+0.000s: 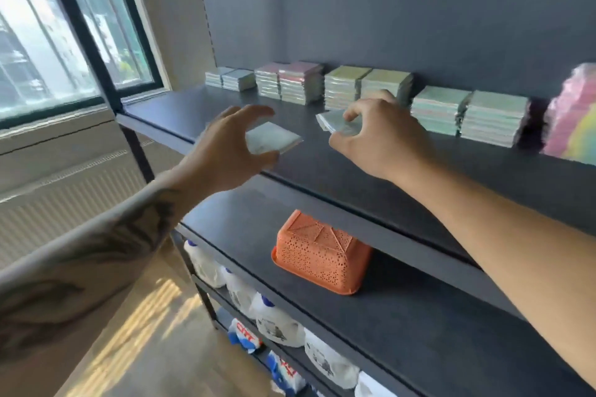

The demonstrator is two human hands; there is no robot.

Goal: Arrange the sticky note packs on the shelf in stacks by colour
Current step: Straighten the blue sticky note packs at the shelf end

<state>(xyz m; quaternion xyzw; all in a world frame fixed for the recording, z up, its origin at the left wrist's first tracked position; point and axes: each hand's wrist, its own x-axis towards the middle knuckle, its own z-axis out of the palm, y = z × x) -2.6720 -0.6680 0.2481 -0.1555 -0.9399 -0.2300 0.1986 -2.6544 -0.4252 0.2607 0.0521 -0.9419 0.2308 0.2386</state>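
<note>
Eight stacks (354, 87) stand sorted along the shelf (180, 109) back edge; two packs remain: right hand (380, 138) pinches one (335, 122), spread left hand (225, 151) reaches the other (274, 138).

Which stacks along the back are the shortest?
The blue-grey pair at the far left end, nearest the window; the pink, yellow and green stacks all stand taller.

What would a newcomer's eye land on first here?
Probably the two hands over the top shelf: the right hand pinches a pale pack, and the left hand spreads over a loose pack lying flat. Behind them a row of colour stacks lines the back panel, and an upturned orange basket sits one shelf below.
</note>
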